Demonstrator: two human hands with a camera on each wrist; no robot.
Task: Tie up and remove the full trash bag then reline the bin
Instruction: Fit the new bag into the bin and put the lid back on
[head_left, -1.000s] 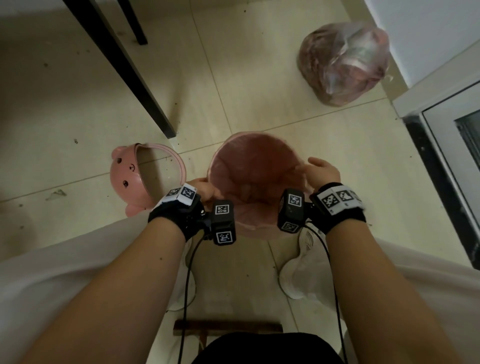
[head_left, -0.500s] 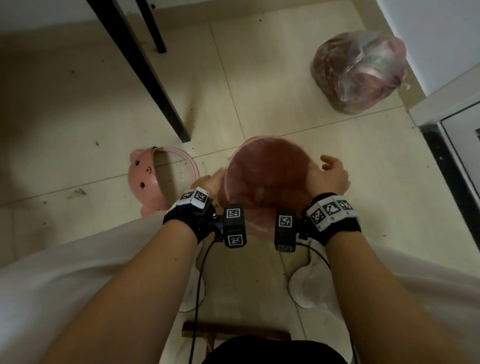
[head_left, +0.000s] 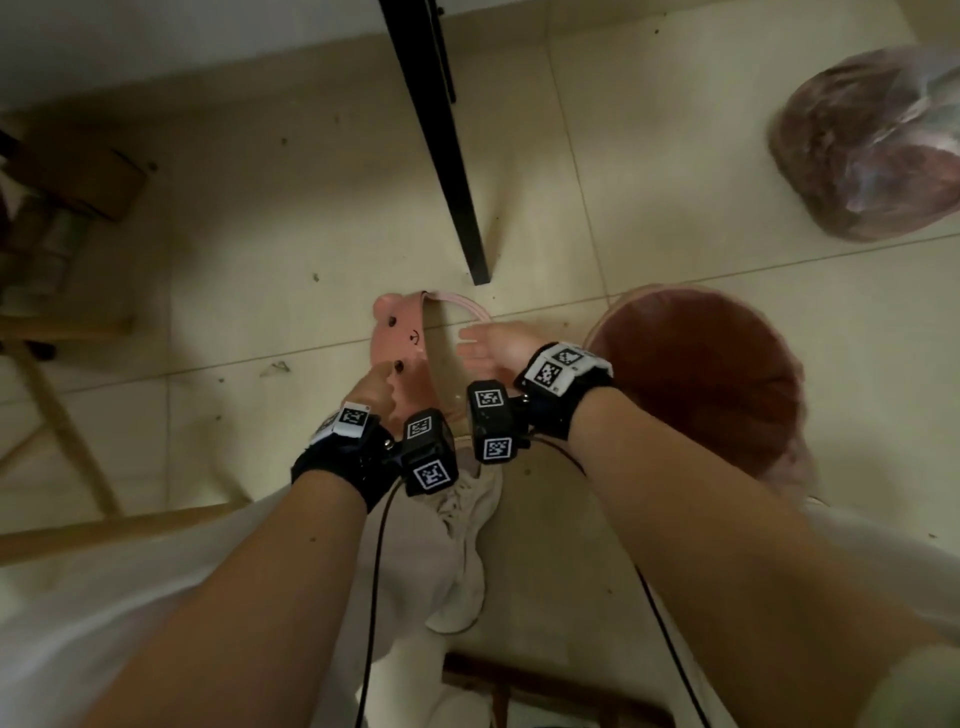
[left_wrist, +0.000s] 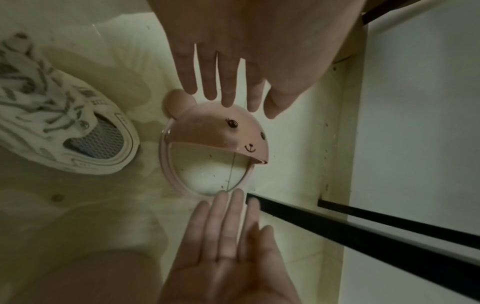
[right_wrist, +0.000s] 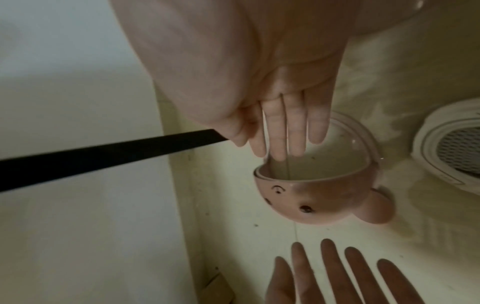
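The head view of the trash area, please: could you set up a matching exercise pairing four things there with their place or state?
Things:
1. pink bear-faced bin lid
2. round pink bin with its liner
3. tied, full pinkish plastic trash bag
4. black metal furniture leg

Places or states:
A. by the wall, at the upper right
B. between the open left hand and open right hand
C. stands on the floor just beyond the lid
D. right of the right wrist, top open

Pairs: 1-B, 2-D, 3-A, 4-C
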